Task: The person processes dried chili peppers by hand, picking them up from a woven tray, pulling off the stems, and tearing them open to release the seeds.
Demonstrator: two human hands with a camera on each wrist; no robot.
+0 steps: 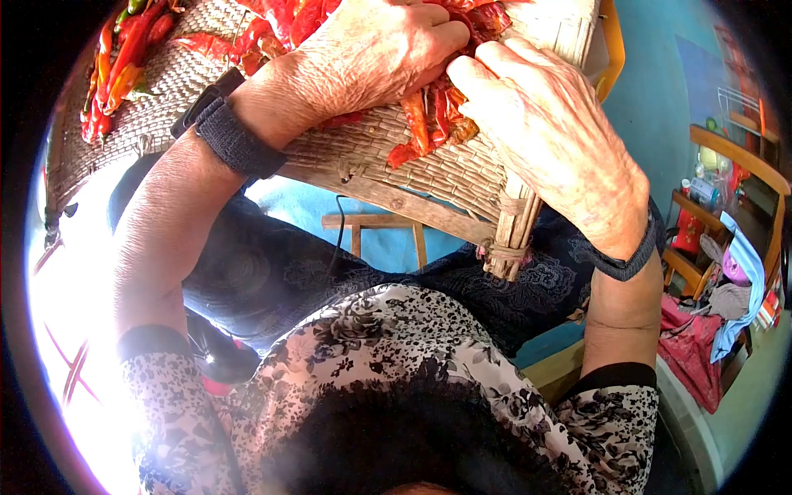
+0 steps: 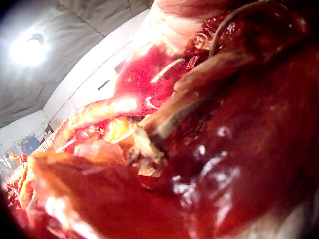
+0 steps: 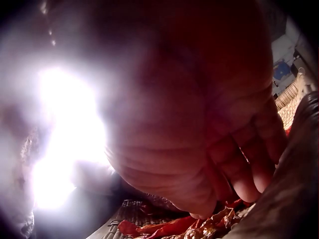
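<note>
Red chillies, some shiny and some wrinkled and dry, lie on a woven cane seat [image 1: 445,177] in the head view. My left hand [image 1: 371,54] reaches across them from the left, fingers bent over dried chillies [image 1: 488,21] at the top. My right hand [image 1: 553,124] comes in from the right, its curled fingers and thumb meeting the left fingers over the same chillies. Below the two hands hang orange-red chillies [image 1: 425,124]. The left wrist view is filled with glossy red chillies [image 2: 124,194] and a pale stem. In the right wrist view, fingertips touch chillies [image 3: 169,226]; what they pinch is partly hidden.
More red and green-tipped chillies [image 1: 128,62] lie at the left of the weave. The wooden frame [image 1: 388,198] crosses above my lap, with a bound corner post [image 1: 511,231]. A wooden chair [image 1: 742,157] stands at the right, with cloths and bottles nearby.
</note>
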